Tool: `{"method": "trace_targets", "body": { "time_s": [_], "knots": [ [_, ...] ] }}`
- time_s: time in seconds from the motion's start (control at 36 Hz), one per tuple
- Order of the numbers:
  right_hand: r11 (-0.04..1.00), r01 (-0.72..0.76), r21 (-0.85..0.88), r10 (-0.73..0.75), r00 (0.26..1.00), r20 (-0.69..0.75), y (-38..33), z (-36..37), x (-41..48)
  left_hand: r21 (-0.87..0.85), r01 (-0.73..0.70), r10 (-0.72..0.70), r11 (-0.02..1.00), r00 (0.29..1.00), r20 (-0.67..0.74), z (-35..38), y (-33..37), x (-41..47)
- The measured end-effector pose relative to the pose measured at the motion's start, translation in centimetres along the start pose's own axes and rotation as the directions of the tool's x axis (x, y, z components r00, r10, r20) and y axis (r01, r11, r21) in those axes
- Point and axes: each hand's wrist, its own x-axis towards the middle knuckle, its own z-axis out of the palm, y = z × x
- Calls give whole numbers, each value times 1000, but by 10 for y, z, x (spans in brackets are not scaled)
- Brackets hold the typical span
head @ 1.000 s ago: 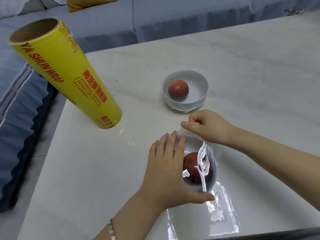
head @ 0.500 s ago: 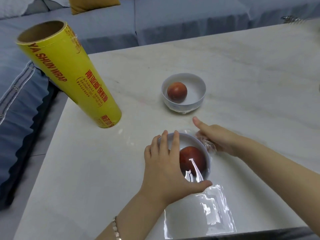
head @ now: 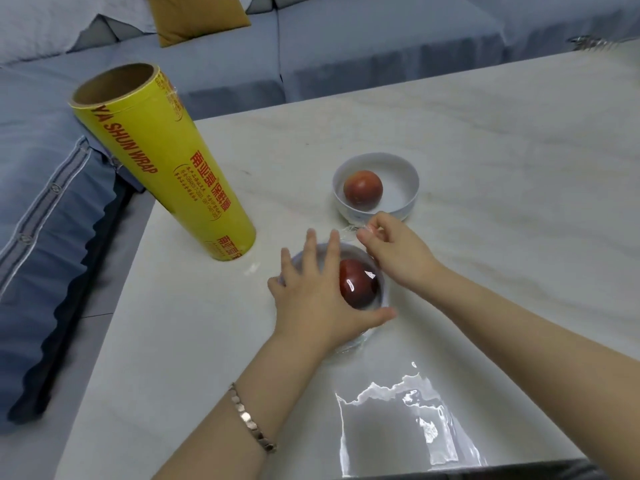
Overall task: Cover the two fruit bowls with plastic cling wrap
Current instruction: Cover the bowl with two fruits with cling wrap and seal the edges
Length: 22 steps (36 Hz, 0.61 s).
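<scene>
Two white bowls stand on the pale table, each with one red fruit. The far bowl [head: 405,174] is uncovered. The near bowl [head: 382,289] has clear cling wrap stretched over its red fruit [head: 358,282]. My left hand [head: 318,299] lies flat on the near bowl's left side, fingers spread, thumb along its front rim. My right hand [head: 398,251] pinches a bunched edge of the wrap just beyond the bowl's far rim. A loose sheet of cling wrap [head: 398,424] lies flat on the table by the front edge.
A tall yellow cling wrap roll [head: 166,168] stands upright at the table's left edge [head: 138,258]. A blue-grey sofa with a mustard cushion [head: 197,15] runs behind and to the left. A small metallic object [head: 588,41] sits at the far right.
My right hand moved from the bowl's right side up to its far rim and closed on the wrap's edge. The wrap now lies tighter over the fruit. My left hand stayed on the bowl.
</scene>
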Motion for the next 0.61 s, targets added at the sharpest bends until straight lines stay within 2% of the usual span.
{"method": "trace_targets", "body": {
  "time_s": [0.08,0.17,0.25,0.44,0.53,0.61],
  "knots": [
    [987,68,-145,-76,996,-54,4,2,-5,95,-184,173,978,979,110,-7,-10,7],
    [987,132,-97,-141,985,-100,8,3,-10,114,-252,235,961,961,144,-7,-17,9],
    [991,124,-45,-130,977,-171,13,3,-10,122,-275,261,954,958,122,-4,-21,9],
    [987,-54,153,87,972,-220,28,0,6,133,-277,268,952,960,83,-1,-24,10],
    [965,-160,207,199,963,-184,34,6,10,130,-268,260,955,963,79,0,-25,10],
    [915,-280,290,315,946,-81,38,12,10,136,-263,257,955,965,55,1,-24,10]
  ]
}}
